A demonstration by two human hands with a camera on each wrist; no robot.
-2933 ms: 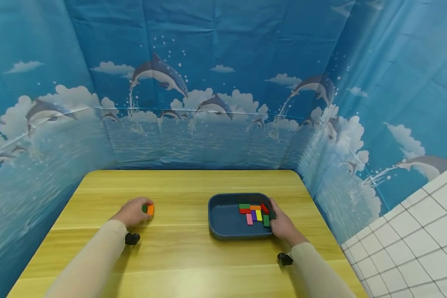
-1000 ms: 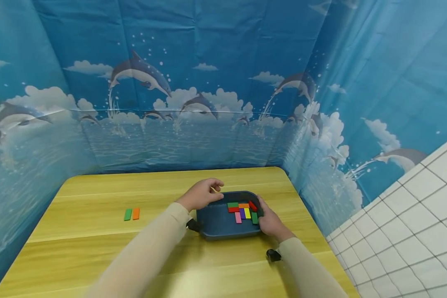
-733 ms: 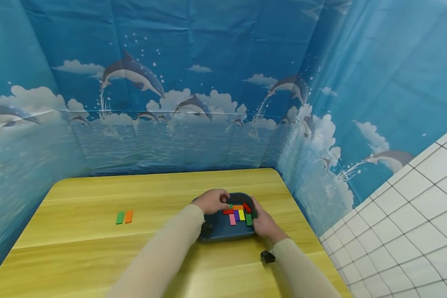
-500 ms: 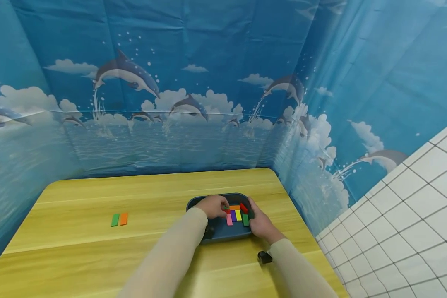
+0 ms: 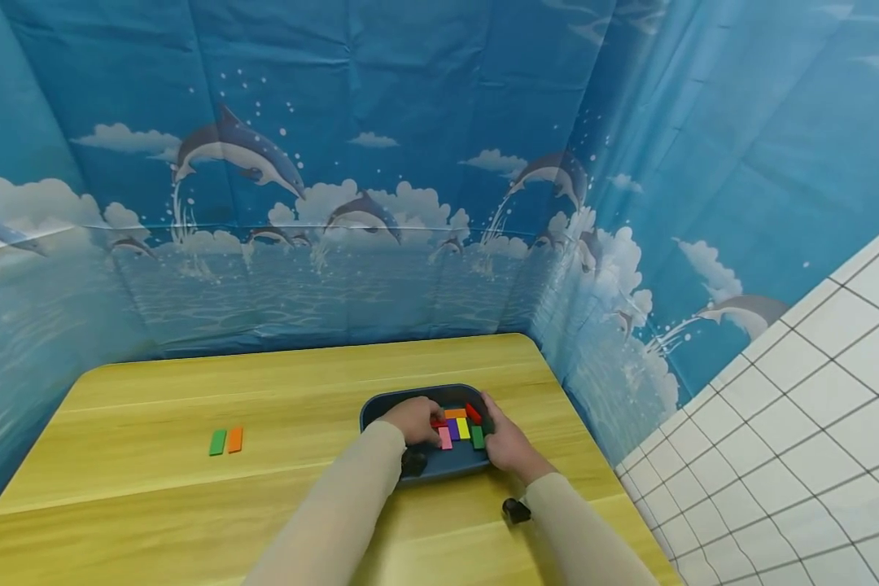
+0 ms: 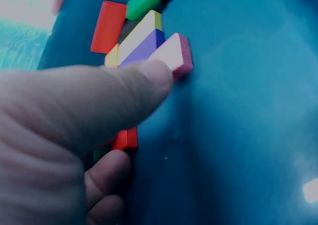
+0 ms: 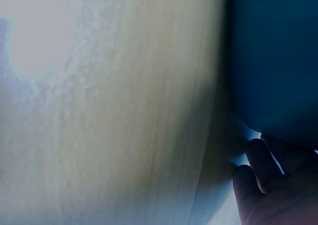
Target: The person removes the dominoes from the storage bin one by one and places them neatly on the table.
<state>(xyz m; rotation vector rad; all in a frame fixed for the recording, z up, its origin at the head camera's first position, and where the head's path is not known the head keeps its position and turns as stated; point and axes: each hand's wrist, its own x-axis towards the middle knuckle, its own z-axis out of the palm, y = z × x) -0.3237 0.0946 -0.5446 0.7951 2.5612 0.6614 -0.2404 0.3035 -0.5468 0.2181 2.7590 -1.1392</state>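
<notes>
A dark blue tray [image 5: 450, 465] on the table holds several small domino-shaped blocks. My left hand [image 5: 413, 419] reaches into it, fingers curled round a red block [image 6: 127, 138] and a dark green block [image 6: 99, 153] lying against it, mostly covered by the hand. In the left wrist view its thumb tip overlaps a pink block [image 6: 174, 56]. Beside these lie a purple block [image 5: 452, 429], a yellow block [image 5: 464, 428] and an orange block [image 5: 455, 413]. My right hand [image 5: 509, 448] grips the tray's right end, near a leaning red block [image 5: 473, 413] and another green block [image 5: 478, 437].
Left of the tray, a green block [image 5: 217, 442] and an orange block [image 5: 235, 439] lie side by side on the yellow wooden table [image 5: 300, 496]. A blue dolphin-print curtain [image 5: 322, 277] surrounds the table, with a white tiled surface [image 5: 813, 415] at right.
My left hand left the green and orange blocks on the table, then moved right into the tray onto the red and green blocks. The right hand stays on the tray; the head view turned left-to-right.
</notes>
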